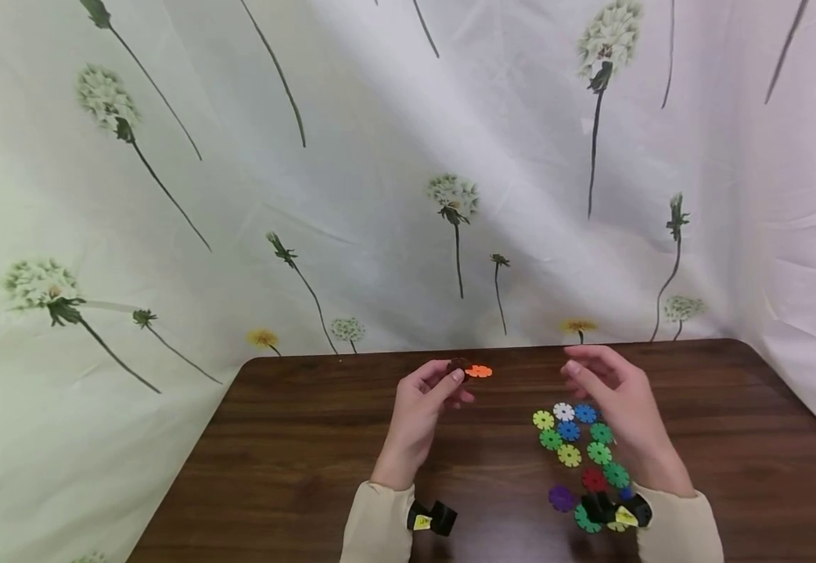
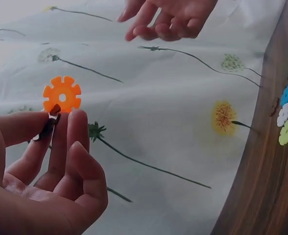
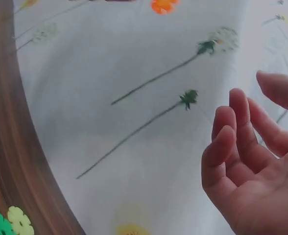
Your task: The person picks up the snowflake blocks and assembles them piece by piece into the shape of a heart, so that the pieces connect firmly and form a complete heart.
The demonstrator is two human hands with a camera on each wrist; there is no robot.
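Note:
Between thumb and fingers, my left hand (image 1: 418, 414) pinches a dark brown notched plastic disc (image 1: 458, 367). An orange notched disc (image 2: 56, 92) with a hole in its middle is joined to the brown one, standing out past the fingertips. The brown disc is seen nearly edge-on in the left wrist view and partly covered by the fingers. My right hand (image 1: 622, 407) hovers to the right, apart from the joined discs, its fingers loosely bent and holding nothing. Below it lie loose discs, among them a white disc (image 1: 564, 412) and a red disc (image 1: 594, 479).
Several more green, yellow and blue discs lie around these on the dark wooden table (image 1: 295, 438), with a purple disc (image 1: 561, 499) on their near left side. Behind the table hangs a pale cloth (image 1: 379, 195) printed with dandelions. The right wrist partly covers the nearest discs.

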